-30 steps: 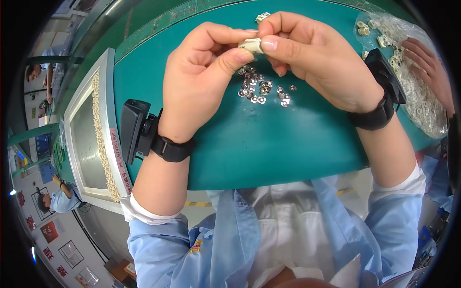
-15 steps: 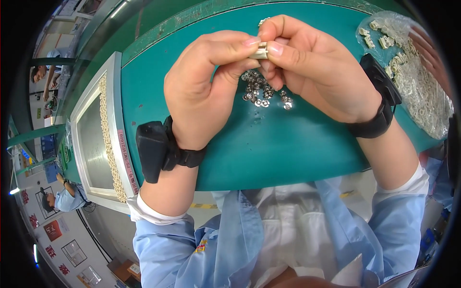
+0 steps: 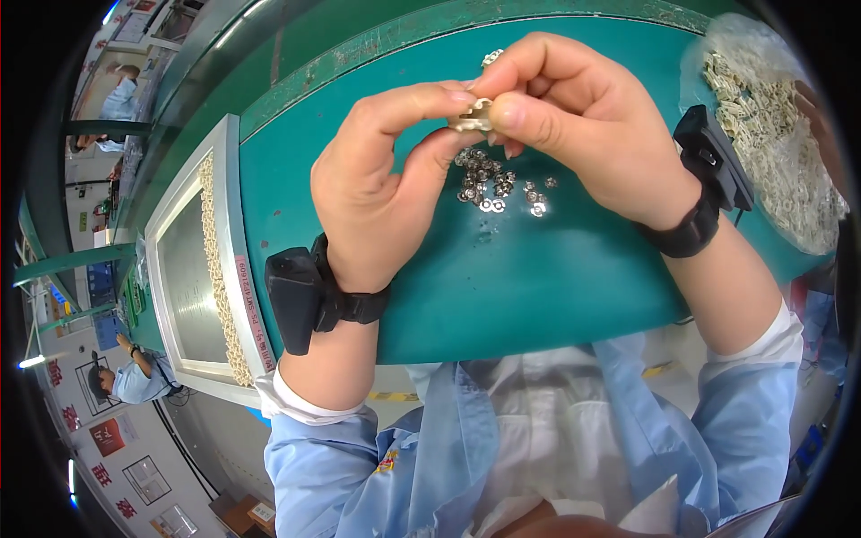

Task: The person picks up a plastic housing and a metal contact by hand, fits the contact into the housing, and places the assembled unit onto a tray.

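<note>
Between my two hands, over the far part of the green table, is a small cream plastic part. The fingertips of my left hand pinch its left end. My right hand has its thumb and forefinger at the part's right end, its other fingers curled beneath. Whether a smaller piece is also in the right fingertips is hidden. Below the hands lies a loose pile of small round silvery metal pieces. Another cream part rests just beyond my right fingers.
At left, a metal-framed tray carries a long row of cream parts. A clear plastic bag full of cream parts lies at the right, with another person's hand beside it. Farther left, a person works in the background.
The cream part has turned between my fingertips, now showing an open, notched side. At the right, the other person's hand and the bag have shifted. My view has moved slightly.
</note>
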Demonstrator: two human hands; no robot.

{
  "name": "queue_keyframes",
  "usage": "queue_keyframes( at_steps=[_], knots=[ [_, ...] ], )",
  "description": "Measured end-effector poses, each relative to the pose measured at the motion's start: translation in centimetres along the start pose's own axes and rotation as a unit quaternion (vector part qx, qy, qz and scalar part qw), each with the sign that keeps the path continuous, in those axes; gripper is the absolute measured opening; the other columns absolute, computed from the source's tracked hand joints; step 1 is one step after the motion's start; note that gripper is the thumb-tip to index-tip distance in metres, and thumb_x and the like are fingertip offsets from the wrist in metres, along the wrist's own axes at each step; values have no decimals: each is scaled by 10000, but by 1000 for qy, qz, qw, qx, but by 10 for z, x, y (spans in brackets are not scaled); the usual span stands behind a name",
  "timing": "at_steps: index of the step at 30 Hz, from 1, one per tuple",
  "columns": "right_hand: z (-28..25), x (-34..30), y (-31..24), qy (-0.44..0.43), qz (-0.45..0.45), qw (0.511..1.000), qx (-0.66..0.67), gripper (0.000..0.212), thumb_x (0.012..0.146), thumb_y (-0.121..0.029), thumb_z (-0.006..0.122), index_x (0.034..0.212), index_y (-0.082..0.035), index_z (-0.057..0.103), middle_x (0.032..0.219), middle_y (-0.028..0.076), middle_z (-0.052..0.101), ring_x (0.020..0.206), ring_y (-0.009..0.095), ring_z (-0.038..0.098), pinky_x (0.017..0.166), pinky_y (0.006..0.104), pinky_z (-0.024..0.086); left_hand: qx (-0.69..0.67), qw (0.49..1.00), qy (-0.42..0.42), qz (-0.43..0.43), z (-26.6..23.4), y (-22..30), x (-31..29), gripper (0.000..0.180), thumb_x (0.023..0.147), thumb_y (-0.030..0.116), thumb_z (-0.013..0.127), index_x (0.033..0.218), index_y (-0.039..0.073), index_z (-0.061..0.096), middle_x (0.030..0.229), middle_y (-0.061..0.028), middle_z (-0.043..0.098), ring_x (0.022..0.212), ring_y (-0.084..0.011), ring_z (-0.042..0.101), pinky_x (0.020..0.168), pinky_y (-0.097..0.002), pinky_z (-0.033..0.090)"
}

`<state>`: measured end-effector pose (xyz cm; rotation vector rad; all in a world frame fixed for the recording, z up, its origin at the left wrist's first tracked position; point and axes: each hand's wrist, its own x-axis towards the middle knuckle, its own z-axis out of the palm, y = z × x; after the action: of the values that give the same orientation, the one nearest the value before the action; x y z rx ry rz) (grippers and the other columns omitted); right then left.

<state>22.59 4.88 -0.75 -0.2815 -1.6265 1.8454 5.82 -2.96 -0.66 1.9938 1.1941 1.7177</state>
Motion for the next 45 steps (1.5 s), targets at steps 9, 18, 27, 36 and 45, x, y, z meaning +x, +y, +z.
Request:
queue_keyframes(
  at_steps=[9,18,27,36,45],
  knots=[
    [3,1,2,22,-47,997,-53,204,889,-123,588,1056,-16,539,978,21,565,854,73,535,758,208,445,16,999,-9,-27,1,3,2,276,728,-108,660,965,26,609,961,-77,656,877,-171,638,749,-254,516],
    [-10,9,-12,117,45,977,-175,134,886,-95,578,987,-11,554,913,4,561,786,60,515,681,193,427,61,970,83,-220,-22,-14,11,223,758,38,688,973,37,629,866,-47,638,750,-113,588,687,-231,477],
    [-30,17,12,125,-2,923,-365,109,867,-47,577,953,8,537,855,18,542,720,72,497,625,213,428,222,896,-64,-380,-37,-23,10,222,787,82,651,995,14,613,866,-49,619,739,-115,556,689,-244,464],
    [-29,16,22,46,-200,769,-605,258,816,-51,587,1074,-48,563,1030,76,581,936,237,554,809,312,445,181,923,-68,-332,-49,-26,6,197,826,96,605,1007,17,615,910,-49,626,800,-125,569,729,-252,458],
    [-15,12,9,-11,-39,830,-556,212,811,-42,579,1023,-28,583,993,109,576,946,256,546,814,325,438,138,967,-8,-216,-19,-16,6,163,844,99,579,989,46,629,893,-52,636,789,-137,591,702,-256,466]
  ],
)
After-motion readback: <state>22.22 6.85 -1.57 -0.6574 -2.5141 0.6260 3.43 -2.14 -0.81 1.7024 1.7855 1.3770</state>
